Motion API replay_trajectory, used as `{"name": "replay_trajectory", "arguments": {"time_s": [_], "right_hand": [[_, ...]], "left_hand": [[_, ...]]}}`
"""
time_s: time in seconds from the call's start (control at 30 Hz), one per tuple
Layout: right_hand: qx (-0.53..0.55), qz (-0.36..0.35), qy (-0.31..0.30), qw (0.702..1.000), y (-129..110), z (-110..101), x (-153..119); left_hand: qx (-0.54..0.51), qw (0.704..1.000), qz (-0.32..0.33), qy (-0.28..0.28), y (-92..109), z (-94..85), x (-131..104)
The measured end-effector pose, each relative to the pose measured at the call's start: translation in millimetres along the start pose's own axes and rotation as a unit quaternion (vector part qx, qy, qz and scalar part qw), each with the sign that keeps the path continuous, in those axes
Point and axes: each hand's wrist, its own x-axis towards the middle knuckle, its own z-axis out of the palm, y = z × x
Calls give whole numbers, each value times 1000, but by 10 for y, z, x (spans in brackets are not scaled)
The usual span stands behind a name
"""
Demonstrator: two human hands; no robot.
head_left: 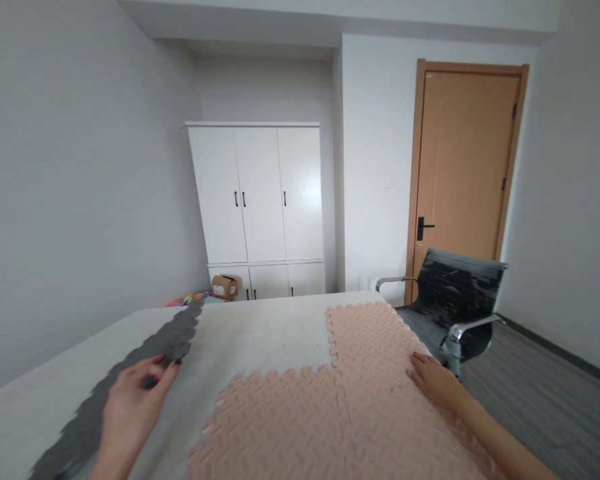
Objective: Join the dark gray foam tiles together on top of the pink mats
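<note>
My left hand (133,400) pinches the edge of a grey interlocking foam mat (173,337) that lies along the left side of the white table (260,333). My right hand (433,380) rests flat, fingers together, on the right edge of the pink foam mats (365,347). The pink mats are joined by puzzle-tooth seams and lie flat across the near and right part of the table. A bare strip of table separates the grey mat from the pink ones.
A black office chair (455,300) with chrome arms stands close to the table's right edge. Beyond are a white wardrobe (260,207), a small cardboard box (225,287), colourful items on the floor at the far left, and a shut wooden door (465,173).
</note>
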Motion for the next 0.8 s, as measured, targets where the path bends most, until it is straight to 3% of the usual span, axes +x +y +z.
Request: {"name": "replay_trajectory", "arguments": {"time_s": [0.07, 0.2, 0.27, 0.33, 0.43, 0.53, 0.63, 0.8], "right_hand": [[2, 0, -4, 1000, -10, -9, 1], [6, 5, -8, 1000, -27, -22, 8], [7, 7, -9, 1000, -37, -34, 10], [8, 7, -11, 1000, -48, -53, 10], [7, 6, -16, 1000, -69, -93, 9], [5, 7, -20, 1000, -88, -129, 14], [1, 7, -24, 1000, -97, -141, 25], [-2, 13, -23, 1000, -80, -110, 39]], "left_hand": [[-60, 997, -9, -45, 216, 420, 14], [-118, 983, 33, -138, 1010, 1222, -293], [-134, 968, 65, -204, 1383, 1504, -556], [-151, 948, 94, -265, 1633, 1692, -817], [-161, 926, 105, -325, 1772, 1849, -1098], [-162, 920, 91, -346, 1768, 1917, -1176], [-170, 924, 77, -333, 1766, 1920, -1065], [-195, 941, 68, -267, 1825, 1865, -714]]}}
